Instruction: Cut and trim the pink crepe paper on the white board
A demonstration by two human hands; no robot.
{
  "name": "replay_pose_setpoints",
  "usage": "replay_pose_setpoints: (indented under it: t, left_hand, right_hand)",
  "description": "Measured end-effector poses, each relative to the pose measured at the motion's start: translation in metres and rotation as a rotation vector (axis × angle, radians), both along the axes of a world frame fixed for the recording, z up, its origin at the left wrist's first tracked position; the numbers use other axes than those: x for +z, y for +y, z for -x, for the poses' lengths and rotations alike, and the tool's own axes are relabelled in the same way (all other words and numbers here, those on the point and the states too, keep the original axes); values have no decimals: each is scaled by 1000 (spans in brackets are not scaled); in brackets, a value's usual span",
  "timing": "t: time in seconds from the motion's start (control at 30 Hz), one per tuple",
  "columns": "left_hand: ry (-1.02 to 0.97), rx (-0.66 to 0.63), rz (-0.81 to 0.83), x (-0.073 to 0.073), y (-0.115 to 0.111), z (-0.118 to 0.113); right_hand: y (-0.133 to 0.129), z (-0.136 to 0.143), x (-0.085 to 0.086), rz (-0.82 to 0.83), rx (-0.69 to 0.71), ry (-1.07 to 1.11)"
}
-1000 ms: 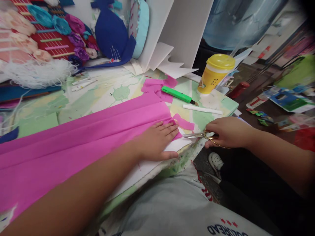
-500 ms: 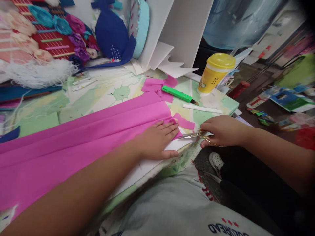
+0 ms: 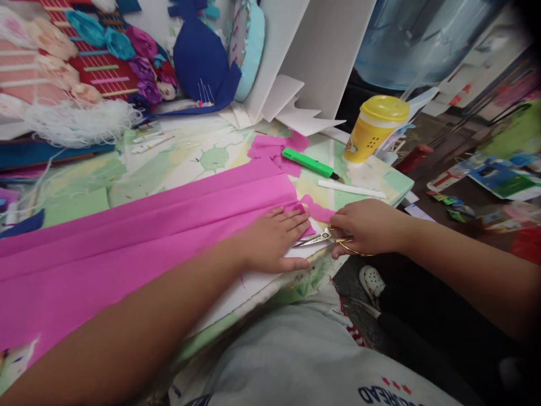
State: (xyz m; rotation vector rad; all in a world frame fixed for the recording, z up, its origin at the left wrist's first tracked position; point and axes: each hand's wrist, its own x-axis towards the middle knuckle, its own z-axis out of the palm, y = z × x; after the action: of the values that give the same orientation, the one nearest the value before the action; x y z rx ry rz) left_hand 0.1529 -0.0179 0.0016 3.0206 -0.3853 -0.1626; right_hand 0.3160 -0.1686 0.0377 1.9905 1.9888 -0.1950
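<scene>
A long sheet of pink crepe paper (image 3: 169, 225) stretches across the table from the left. My left hand (image 3: 279, 239) lies flat on its right end, fingers extended and thumb out over a white sheet (image 3: 236, 290) underneath. In my right hand (image 3: 363, 228) is a pair of gold-handled scissors (image 3: 325, 235), fingers in the loops. The blades point left at the pink paper's edge, close to my left fingers; one blade tip is partly hidden by the paper. Torn pink scraps (image 3: 315, 210) lie just beyond the scissors.
Behind the paper lie a green utility knife (image 3: 308, 163) and a white strip (image 3: 351, 188). A yellow lidded cup (image 3: 376, 128) stands near the table's right corner. White boards (image 3: 313, 56) and colourful crafts (image 3: 105, 56) line the back. The table edge runs close to my body.
My right hand has moved left with the scissors, bringing the blades further in under the paper's edge beside my left hand. The left hand stays pressed flat. The view has shifted slightly.
</scene>
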Motion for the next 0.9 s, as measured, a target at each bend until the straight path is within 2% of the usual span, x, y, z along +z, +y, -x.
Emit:
replay_pose_setpoints:
  t: [0.6, 0.9]
  left_hand:
    - [19, -21, 72, 1, 3, -1]
    - [19, -21, 95, 1, 3, 0]
  right_hand:
    - [10, 17, -5, -95, -8, 16]
    - [10, 6, -6, -52, 82, -53]
